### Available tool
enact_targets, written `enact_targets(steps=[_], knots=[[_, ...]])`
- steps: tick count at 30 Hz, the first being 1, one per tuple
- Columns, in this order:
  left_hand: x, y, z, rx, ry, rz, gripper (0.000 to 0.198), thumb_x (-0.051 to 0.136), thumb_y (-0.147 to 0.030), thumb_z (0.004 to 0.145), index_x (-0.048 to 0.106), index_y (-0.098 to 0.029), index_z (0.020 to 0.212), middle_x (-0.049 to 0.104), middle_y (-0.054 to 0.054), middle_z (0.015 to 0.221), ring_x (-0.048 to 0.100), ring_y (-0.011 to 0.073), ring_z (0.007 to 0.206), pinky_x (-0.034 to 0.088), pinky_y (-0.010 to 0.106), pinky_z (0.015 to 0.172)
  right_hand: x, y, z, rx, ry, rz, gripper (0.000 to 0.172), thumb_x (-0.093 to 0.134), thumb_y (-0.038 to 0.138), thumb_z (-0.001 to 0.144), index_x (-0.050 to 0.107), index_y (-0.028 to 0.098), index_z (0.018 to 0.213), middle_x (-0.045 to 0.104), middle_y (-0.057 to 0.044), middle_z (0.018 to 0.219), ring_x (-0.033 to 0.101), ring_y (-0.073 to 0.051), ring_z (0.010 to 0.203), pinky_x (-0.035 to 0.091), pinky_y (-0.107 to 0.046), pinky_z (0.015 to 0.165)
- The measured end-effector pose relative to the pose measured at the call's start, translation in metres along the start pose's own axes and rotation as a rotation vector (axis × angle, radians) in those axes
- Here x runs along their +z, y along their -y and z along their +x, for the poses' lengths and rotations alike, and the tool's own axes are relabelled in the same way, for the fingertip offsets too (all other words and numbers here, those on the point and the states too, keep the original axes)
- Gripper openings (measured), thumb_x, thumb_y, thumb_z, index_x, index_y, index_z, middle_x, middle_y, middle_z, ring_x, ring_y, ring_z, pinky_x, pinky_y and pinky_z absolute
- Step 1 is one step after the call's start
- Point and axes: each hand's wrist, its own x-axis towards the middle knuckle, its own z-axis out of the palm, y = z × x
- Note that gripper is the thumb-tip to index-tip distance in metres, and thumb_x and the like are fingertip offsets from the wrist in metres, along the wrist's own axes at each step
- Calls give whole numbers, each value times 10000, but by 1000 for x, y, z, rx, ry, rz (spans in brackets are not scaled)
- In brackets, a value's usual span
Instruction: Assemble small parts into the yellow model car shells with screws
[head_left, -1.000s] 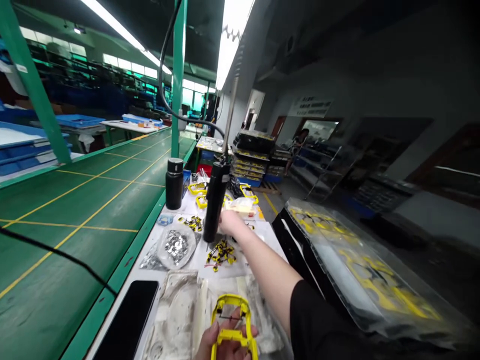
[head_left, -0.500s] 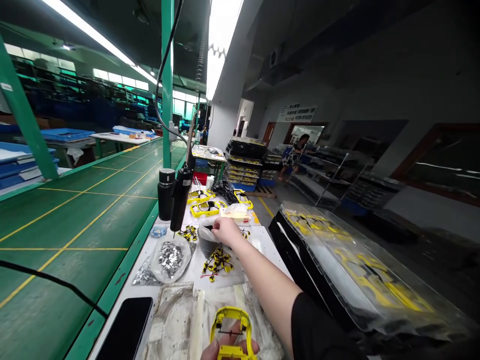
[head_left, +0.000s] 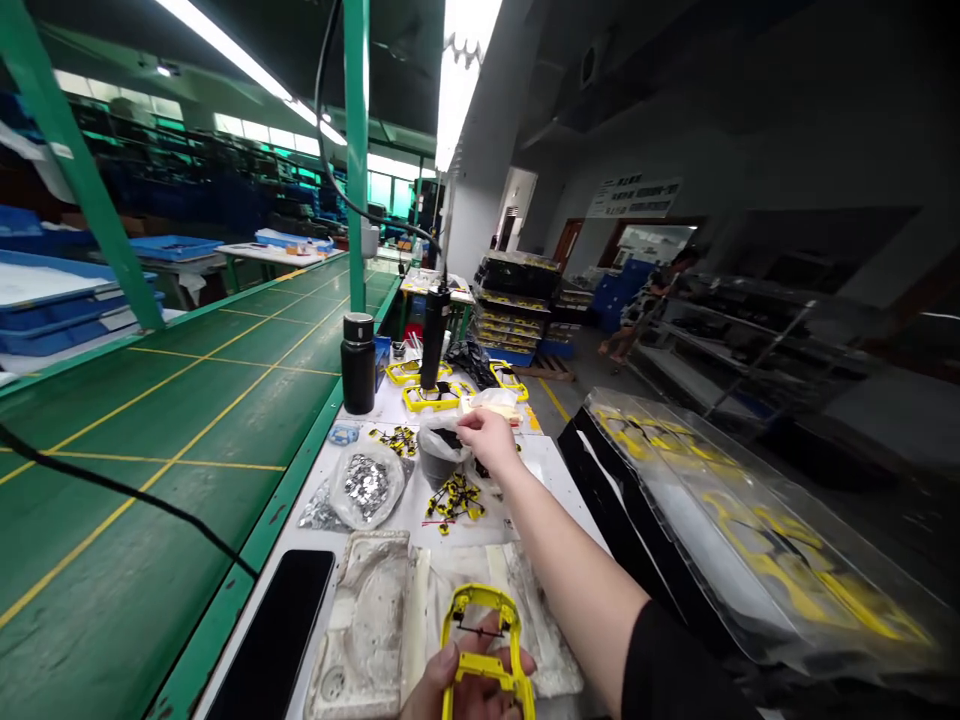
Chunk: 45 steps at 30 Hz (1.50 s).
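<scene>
My left hand (head_left: 435,685) is closed around a yellow plastic frame (head_left: 480,662) with a thin black bar across its opening, low over the worktable. My right hand (head_left: 487,440) is at the right rim of a grey pot (head_left: 437,468) lined with a plastic bag. Its fingers are pinched together; whatever is between them is too small to make out. Small yellow-and-black parts (head_left: 456,500) lie in a heap just in front of the pot. To the left sits an open plastic bag of shiny metal pieces (head_left: 366,485). A worn white fixture (head_left: 375,620) rests beside the frame.
A black electric screwdriver (head_left: 433,340) hangs over more yellow frames (head_left: 431,398). Along the left stand a black bottle (head_left: 358,365) and a phone (head_left: 274,635), beside a green conveyor belt (head_left: 187,420). Clear-covered trays (head_left: 720,500) of yellow parts are stacked at right. A person (head_left: 637,310) is farther back.
The view has turned left, so things sit farther right. My right hand has drawn slightly out toward the pot's rim. The screwdriver has swung away from the bag of metal pieces.
</scene>
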Motion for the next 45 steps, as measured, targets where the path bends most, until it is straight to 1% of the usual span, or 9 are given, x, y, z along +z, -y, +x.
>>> enact_targets(steps=[6,12,19,23,27,33,36,41,45], knots=[[7,-8,-5,-7,60,70,780,827,-794,868,710,-270,1434,738,120,1203,651,182,795,400,292,758,-2,-10,-7,-4,12,140,304,749,394,1102,715,144,1271,740,-70,1143,742,-197,975,670,-381,881],[20,-12,-8,-19,77,53,724,868,-747,866,707,-319,1428,732,110,1323,672,170,773,386,251,644,-1,-4,-30,-39,171,230,247,794,348,1069,737,137,1184,756,-57,1105,749,-195,974,663,-396,924],[48,-20,-16,-71,0,-7,706,929,-714,828,756,-266,1345,687,130,1389,647,162,846,333,221,594,21,32,-87,-100,511,394,410,983,350,807,787,155,1109,754,-10,859,702,-164,747,598,-309,737],[56,-21,-18,-69,-29,-56,668,946,-684,826,773,-293,1340,711,123,1353,659,163,844,309,213,587,29,60,-111,-128,613,513,451,940,421,796,811,191,1162,815,-57,1033,781,-219,967,624,-352,904],[60,-20,-20,-70,-62,-54,704,966,-673,803,759,-294,1359,716,123,1348,667,163,830,314,215,583,36,79,-112,-130,608,568,423,911,379,801,783,205,1164,818,-60,1110,781,-223,1064,611,-363,993],[62,-21,-21,-77,-84,-62,702,963,-669,809,745,-315,1375,722,103,1322,670,165,847,325,219,606,61,90,-86,-62,572,513,399,899,169,756,790,185,1140,795,-27,884,725,-168,805,573,-285,768],[59,-21,-20,-73,-52,-56,706,959,-683,804,750,-302,1361,724,100,1316,658,162,824,296,217,585,65,95,-75,-70,567,534,356,917,189,756,800,173,1093,773,-16,863,709,-151,789,582,-270,759],[57,-20,-20,-79,-66,-32,712,934,-721,813,773,-258,1330,730,118,1303,652,151,815,307,223,583,53,98,-67,-76,474,566,397,942,347,767,781,173,1086,799,-50,954,751,-175,868,639,-311,829],[58,-20,-21,-71,-78,-70,649,954,-658,825,773,-305,1339,734,111,1340,687,165,841,313,219,599,34,99,-72,-96,419,509,354,938,316,774,814,183,1078,824,-61,991,768,-192,898,648,-349,892]])
